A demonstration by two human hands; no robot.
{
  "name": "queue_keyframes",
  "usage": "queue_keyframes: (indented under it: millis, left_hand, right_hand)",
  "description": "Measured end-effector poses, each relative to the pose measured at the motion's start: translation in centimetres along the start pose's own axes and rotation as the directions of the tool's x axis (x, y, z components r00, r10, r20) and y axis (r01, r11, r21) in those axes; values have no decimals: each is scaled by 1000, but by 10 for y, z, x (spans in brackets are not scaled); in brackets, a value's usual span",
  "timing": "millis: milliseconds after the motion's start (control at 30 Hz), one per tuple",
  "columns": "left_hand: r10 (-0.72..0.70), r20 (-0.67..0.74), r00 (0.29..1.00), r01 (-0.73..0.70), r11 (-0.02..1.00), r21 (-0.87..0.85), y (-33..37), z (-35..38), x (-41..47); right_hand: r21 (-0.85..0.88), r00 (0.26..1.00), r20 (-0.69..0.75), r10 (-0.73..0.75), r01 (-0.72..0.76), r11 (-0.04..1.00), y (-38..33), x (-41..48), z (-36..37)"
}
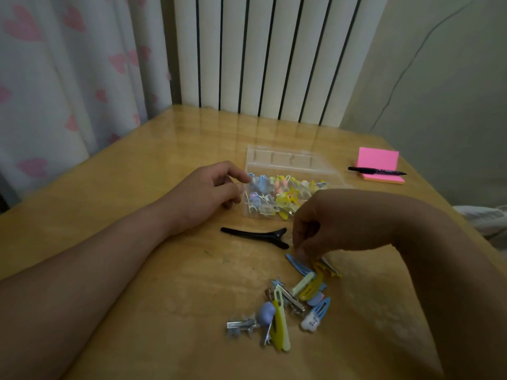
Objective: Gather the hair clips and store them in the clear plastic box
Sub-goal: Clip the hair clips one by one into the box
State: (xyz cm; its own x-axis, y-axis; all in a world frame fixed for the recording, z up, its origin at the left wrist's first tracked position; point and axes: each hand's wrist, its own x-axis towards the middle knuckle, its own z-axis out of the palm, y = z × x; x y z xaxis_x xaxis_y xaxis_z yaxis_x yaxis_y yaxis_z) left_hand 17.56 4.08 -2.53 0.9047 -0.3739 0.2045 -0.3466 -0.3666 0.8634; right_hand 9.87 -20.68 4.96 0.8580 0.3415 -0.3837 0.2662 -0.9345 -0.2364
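- Your left hand (208, 193) rests on the glossy light wooden table (137, 187). Its fingers are loosely curled, with the index tip and thumb touching the left end of the clear plastic box (263, 211). They are not wrapped round it.
- The box sits mid-table with its hinged lid (288, 163) standing open at the back. Its compartments already hold many small pastel hair clips (285, 196), mostly yellow, blue and white.
- Your right hand (329, 223) hangs palm-down just in front of the box, its fingertips bunched and pointing down at the far end of the loose pile of coloured hair clips (296, 305). They meet the tip of a light blue snap clip (297, 266). I cannot tell whether they have actually pinched it or only touch it.
- A long black plastic alligator clip (255, 237) lies on its own between the box and the pile, just left of your right fingers.
- A pink sticky-note pad (380, 160) with a black pen (375, 171) lying across it sits to the right of the box, apart from it.
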Motion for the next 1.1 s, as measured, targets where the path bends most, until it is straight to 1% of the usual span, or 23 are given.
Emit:
queue_keyframes:
  millis: [100, 300, 367, 433, 467, 500, 533, 567, 600, 633, 667, 700, 800, 900, 1000, 1100]
  left_hand:
    - [0, -4, 1000, 0, 1000, -3, 0, 0, 1]
    - [7, 4, 1000, -7, 1000, -8, -3, -1, 1]
    - [7, 7, 1000, -7, 1000, -4, -4, -1, 1]
    - [8, 4, 1000, -8, 1000, -7, -4, -1, 2]
    - [8, 3, 1000, -8, 1000, -9, -4, -1, 2]
    - [5, 3, 1000, -5, 1000, -12, -3, -1, 1]
    - [2, 5, 1000, -2, 1000, -16, -3, -1, 1]
    - [0, 8, 1000, 0, 1000, -20, -3, -1, 1]
    - [0, 12, 1000, 0, 1000, -25, -4, -1, 2]
    - [0, 13, 1000, 1, 1000, -27, -4, -1, 1]
    - [-1, 13, 1000, 1, 1000, -26, -4, 0, 1]
    - [-3, 11, 1000, 4, 1000, -24, -4, 0, 1]
    - [-8, 7, 1000, 8, 1000, -28, -3, 0, 1]
    - [-4, 10, 1000, 4, 1000, -27, -3, 0, 2]
    - [-3, 12, 1000, 3, 1000, -28, -4, 0, 3]
    - [-3, 12, 1000, 3, 1000, -30, -4, 0, 3]
  right_hand:
    - [-36, 999, 15, 37, -37, 999, -8, 6, 7]
    - [-121, 999, 42, 21, -16, 993, -14, 10, 11]
    - [-129, 998, 59, 2, 5, 992, -15, 10, 11]
    - [-81, 999, 35, -40, 43, 996, -12, 7, 7]
    - [-10, 998, -30, -59, 59, 998, -9, 5, 4]
    - [87, 988, -139, -68, 81, 993, -4, 5, 0]
    - [194, 957, -286, -52, 111, 975, 3, 6, -2]
    - [284, 896, -444, 5, 136, 949, 13, 10, -3]
    - [340, 810, -580, 85, 146, 929, 23, 16, -2]
    - [359, 725, -670, 157, 131, 924, 33, 21, 0]
    - [356, 670, -713, 204, 96, 929, 42, 27, 4]
    - [345, 653, -722, 229, 53, 937, 50, 32, 9]
    - [275, 698, -683, 215, -27, 961, 59, 43, 20]
    - [212, 734, -655, 178, -47, 976, 56, 47, 23]
    - [213, 752, -634, 182, -56, 975, 55, 47, 22]
    - [169, 756, -630, 180, -93, 981, 56, 47, 22]
